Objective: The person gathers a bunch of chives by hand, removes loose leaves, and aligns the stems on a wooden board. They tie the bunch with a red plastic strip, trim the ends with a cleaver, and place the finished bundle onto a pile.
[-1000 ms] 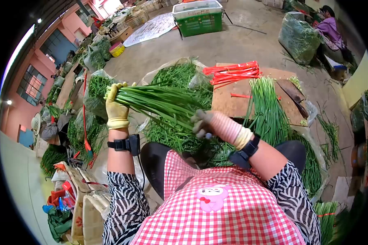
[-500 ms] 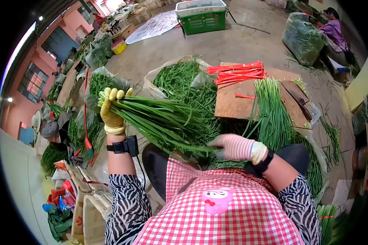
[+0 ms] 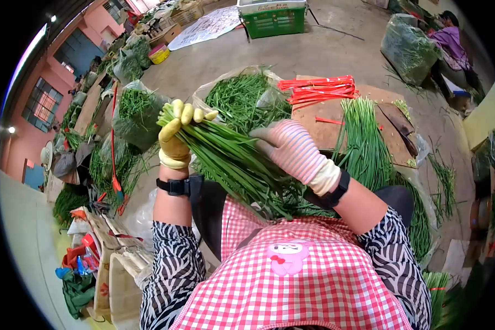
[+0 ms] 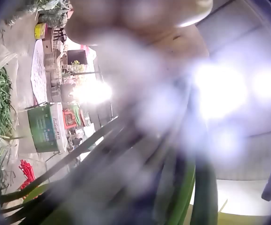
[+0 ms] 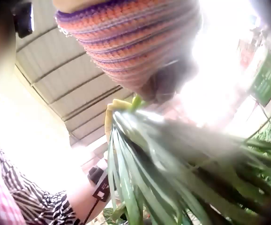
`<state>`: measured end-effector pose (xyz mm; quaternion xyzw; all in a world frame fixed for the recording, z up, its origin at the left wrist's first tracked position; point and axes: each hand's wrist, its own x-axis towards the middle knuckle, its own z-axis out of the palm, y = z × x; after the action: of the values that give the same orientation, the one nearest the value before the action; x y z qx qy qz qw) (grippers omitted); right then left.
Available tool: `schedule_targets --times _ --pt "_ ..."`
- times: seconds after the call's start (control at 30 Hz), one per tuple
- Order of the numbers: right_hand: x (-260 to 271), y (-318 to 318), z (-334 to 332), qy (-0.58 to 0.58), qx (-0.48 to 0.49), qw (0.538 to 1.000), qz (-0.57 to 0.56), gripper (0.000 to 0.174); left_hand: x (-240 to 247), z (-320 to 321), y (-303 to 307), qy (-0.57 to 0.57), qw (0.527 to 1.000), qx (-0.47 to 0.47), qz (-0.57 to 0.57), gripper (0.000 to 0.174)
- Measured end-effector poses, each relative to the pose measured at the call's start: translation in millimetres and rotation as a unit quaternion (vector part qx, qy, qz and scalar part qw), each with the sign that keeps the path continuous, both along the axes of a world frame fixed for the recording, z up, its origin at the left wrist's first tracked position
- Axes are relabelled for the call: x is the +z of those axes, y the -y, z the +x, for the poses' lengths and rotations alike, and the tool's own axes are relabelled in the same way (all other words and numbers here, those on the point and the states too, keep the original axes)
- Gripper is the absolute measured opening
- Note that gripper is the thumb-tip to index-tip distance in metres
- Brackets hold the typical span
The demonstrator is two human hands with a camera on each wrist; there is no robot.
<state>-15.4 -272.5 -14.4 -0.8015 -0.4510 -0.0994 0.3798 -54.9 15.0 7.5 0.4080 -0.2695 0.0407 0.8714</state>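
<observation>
My left hand (image 3: pixel 176 140), in a yellow glove, grips a bunch of garlic chives (image 3: pixel 231 159) near the pale stem ends. The long leaves fan down to the right over my lap. My right hand (image 3: pixel 291 146), in a striped glove with grey fingertips, reaches across the upper side of the bunch, its fingers extended at the leaves. In the right wrist view the striped glove (image 5: pixel 135 42) hangs close over the chives (image 5: pixel 145 173). Blurred leaves (image 4: pixel 173 187) and part of the left hand (image 4: pixel 140 18) fill much of the left wrist view.
A wooden board (image 3: pixel 319 126) ahead bears red ties (image 3: pixel 319 88), a second bundle of chives (image 3: pixel 366 137) and a dark knife-like blade (image 3: pixel 397 126). Loose greens (image 3: pixel 239 102) lie in an open plastic bag beyond my hands. Farther off stand a green crate (image 3: pixel 272 22) and a stuffed bag (image 3: pixel 410 49).
The left hand first drew left, then came back right with the chives, leaves now hanging lower. My right hand dropped beneath the leaf ends, then rose to the middle of the bunch.
</observation>
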Motion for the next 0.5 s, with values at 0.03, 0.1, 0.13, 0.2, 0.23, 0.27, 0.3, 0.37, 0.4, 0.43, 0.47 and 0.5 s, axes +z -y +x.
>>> schedule_targets --times 0.03,0.1,0.13,0.2,0.23,0.27,0.3,0.37,0.4,0.43,0.47,0.5 --pt "4.9 3.4 1.1 0.008 -0.006 1.000 -0.021 0.023 -4.2 2.7 -3.0 0.005 0.999 -0.036 -0.023 0.016" --pt "9.0 13.7 1.8 0.017 0.002 1.000 -0.003 0.017 -10.5 4.1 -6.9 -0.002 0.999 -0.043 0.006 0.015" --pt "9.1 17.1 2.6 -0.009 -0.007 1.000 0.005 0.016 -13.3 4.8 -8.3 -0.006 0.999 -0.048 0.022 0.014" --pt "11.2 27.0 3.7 -0.100 -0.006 0.992 0.077 0.018 -10.8 2.0 -10.5 -0.035 0.996 -0.050 0.067 0.016" --pt "16.2 31.9 1.8 -0.251 -0.014 0.964 0.087 0.025 -9.4 -1.0 -7.2 -0.045 0.993 -0.037 0.100 0.016" --pt "20.1 36.4 3.7 -0.305 0.003 0.947 0.100 0.028 -7.4 -2.1 -2.4 -0.053 0.989 -0.025 0.135 0.017" --pt "29.9 40.0 3.0 -0.334 0.009 0.938 0.092 0.027 -5.7 -5.2 3.0 -0.077 0.984 -0.027 0.157 0.018" --pt "45.9 46.3 0.6 -0.417 0.041 0.901 0.116 0.026 -8.7 -1.6 6.2 -0.085 0.976 -0.054 0.191 0.022" --pt "50.5 47.8 -0.6 -0.469 0.068 0.869 0.146 0.025 -11.9 -0.4 6.0 -0.077 0.974 -0.056 0.203 0.024" --pt "56.2 50.4 -1.4 -0.518 0.094 0.832 0.176 0.024 -12.8 -0.7 4.9 -0.089 0.974 -0.057 0.198 0.026" --pt "66.9 54.6 -2.0 -0.497 0.091 0.845 0.175 0.024 -13.4 -2.5 2.5 -0.101 0.974 -0.058 0.192 0.029" --pt "66.4 59.1 0.5 -0.497 0.093 0.841 0.192 0.025 -13.3 -3.4 -0.3 -0.112 0.974 -0.058 0.188 0.032"
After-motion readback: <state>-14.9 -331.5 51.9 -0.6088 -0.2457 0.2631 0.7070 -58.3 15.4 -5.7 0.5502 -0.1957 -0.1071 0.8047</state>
